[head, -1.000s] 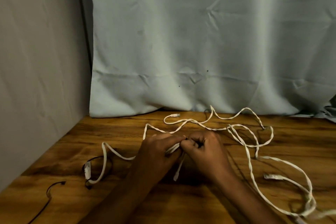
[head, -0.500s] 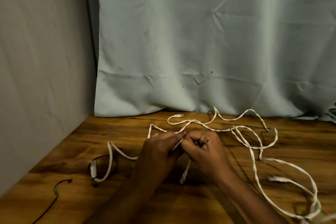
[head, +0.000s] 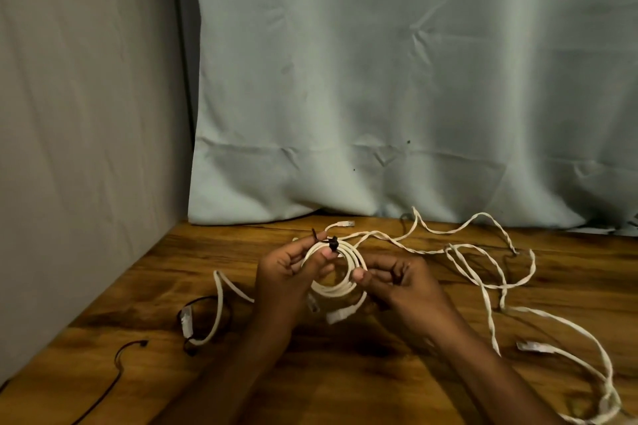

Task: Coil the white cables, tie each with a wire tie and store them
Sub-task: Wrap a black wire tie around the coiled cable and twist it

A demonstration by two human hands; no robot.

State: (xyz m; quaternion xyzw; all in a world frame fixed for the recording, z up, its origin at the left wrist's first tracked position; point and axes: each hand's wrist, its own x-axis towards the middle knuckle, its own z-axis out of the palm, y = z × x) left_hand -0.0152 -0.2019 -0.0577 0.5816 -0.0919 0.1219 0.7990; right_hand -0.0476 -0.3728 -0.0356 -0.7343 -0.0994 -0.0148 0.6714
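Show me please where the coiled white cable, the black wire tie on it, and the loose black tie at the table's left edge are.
coiled white cable (head: 340,288), head view, lower arc of the coil.
black wire tie (head: 332,244), head view, twisted knot on top of the coil.
loose black tie (head: 121,354), head view, its curved upper part.

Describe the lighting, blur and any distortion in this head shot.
Head view: dim, warm light; the wooden table is dark with deep shadow under the left hand and right hand; the coiled cable stays readable, the loose cables go soft toward the lower right corner; wide-angle bending tilts the wall edge at left; no glare.
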